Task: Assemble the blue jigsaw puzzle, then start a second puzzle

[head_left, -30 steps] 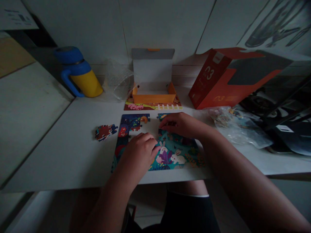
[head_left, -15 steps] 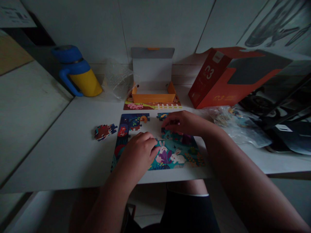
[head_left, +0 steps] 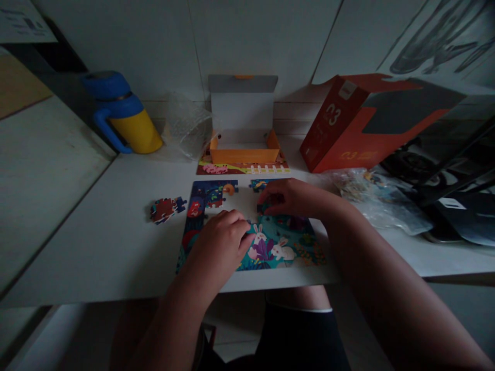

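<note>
Beyond the left hand (head_left: 222, 242): blue-and-yellow flask (head_left: 124, 116), clear plastic bag (head_left: 189, 126). Straight beyond both: open orange box (head_left: 244, 147). Beyond the right hand (head_left: 290, 198): tilted red carton (head_left: 359, 123); near it, crumpled plastic wrapper (head_left: 381, 201).

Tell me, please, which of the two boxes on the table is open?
The small orange box at the back, behind the puzzle: its grey lid stands up. The big red box shows no open flap.

The part-built jigsaw puzzle (head_left: 279, 246) (white rabbits on teal) lies flat at the front of the table (head_left: 116, 242).
</note>
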{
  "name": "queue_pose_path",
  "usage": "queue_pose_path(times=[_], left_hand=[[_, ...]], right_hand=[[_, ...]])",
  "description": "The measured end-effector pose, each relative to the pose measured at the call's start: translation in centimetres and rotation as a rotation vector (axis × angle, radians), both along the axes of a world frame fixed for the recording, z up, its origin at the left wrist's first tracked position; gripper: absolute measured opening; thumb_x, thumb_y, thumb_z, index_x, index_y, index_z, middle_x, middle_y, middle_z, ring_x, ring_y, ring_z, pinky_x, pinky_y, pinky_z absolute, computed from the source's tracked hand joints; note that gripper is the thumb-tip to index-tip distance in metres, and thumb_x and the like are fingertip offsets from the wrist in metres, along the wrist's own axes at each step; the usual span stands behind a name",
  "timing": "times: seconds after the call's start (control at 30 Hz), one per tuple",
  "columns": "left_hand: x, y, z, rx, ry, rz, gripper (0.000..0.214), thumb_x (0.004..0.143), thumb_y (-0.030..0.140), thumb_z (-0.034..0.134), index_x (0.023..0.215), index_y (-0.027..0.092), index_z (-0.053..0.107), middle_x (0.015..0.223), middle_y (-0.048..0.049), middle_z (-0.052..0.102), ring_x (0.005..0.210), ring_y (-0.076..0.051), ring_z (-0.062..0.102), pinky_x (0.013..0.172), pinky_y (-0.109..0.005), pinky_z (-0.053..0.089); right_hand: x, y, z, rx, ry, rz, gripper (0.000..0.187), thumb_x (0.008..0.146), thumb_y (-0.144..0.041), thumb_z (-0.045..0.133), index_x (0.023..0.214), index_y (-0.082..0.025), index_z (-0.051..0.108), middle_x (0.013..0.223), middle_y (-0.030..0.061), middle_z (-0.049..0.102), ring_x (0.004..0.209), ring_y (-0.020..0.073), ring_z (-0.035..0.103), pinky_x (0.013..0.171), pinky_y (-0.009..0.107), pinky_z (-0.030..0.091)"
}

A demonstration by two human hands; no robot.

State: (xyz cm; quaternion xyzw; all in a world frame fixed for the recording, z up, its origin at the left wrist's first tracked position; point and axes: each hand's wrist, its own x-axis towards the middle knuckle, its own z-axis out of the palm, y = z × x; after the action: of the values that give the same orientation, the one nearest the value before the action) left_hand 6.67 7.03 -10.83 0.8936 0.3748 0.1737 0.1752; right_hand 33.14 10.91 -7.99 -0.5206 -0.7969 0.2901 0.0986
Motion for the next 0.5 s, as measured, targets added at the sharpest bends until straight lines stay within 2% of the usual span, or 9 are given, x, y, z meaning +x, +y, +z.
queue_pose_path(times=[0.13, 0.23, 0.37, 0.5], left_hand=[[0.0, -0.1, 0.2, -0.004, 0.020, 0.000, 0.005, 0.100, 0.020, 0.075, 0.097, 0.018, 0.078, 0.104, -0.0063, 0.072, 0.100, -0.026, 0.069, 0.090, -0.043, 0.058], [0.0, -0.2, 0.2, 0.004, 0.027, 0.001, 0.004, 0.100, 0.020, 0.075, 0.097, 0.018, 0.078, 0.105, -0.0063, 0.072, 0.101, -0.026, 0.069, 0.092, -0.044, 0.058], [0.0, -0.5, 0.3, 0.004, 0.042, 0.005, 0.002, 0.099, 0.019, 0.076, 0.100, 0.019, 0.078, 0.109, -0.0068, 0.072, 0.104, -0.026, 0.069, 0.096, -0.045, 0.059], [-1.1, -0.6, 1.1, 0.008, 0.035, 0.006, 0.006, 0.099, 0.020, 0.076, 0.105, 0.021, 0.076, 0.116, -0.0065, 0.073, 0.107, -0.025, 0.070, 0.098, -0.043, 0.060]], right_hand=[[0.1, 0.3, -0.6, 0.061, -0.029, 0.071, 0.028, 0.088, -0.031, 0.082, 0.116, -0.027, 0.083, 0.113, 0.0046, 0.078, 0.089, 0.0189, 0.068, 0.078, 0.029, 0.050], [0.1, 0.3, -0.7, 0.066, -0.037, 0.079, 0.026, 0.087, -0.029, 0.083, 0.113, -0.026, 0.083, 0.116, 0.0057, 0.078, 0.094, 0.0203, 0.069, 0.083, 0.030, 0.050], [0.1, 0.2, -0.5, 0.052, -0.048, 0.082, 0.027, 0.088, -0.031, 0.083, 0.115, -0.026, 0.082, 0.114, 0.0053, 0.077, 0.091, 0.0202, 0.068, 0.081, 0.032, 0.050], [0.0, 0.2, -0.6, 0.090, -0.029, 0.086, 0.026, 0.093, -0.040, 0.078, 0.115, -0.025, 0.081, 0.110, 0.0060, 0.077, 0.088, 0.0206, 0.068, 0.078, 0.033, 0.050]])
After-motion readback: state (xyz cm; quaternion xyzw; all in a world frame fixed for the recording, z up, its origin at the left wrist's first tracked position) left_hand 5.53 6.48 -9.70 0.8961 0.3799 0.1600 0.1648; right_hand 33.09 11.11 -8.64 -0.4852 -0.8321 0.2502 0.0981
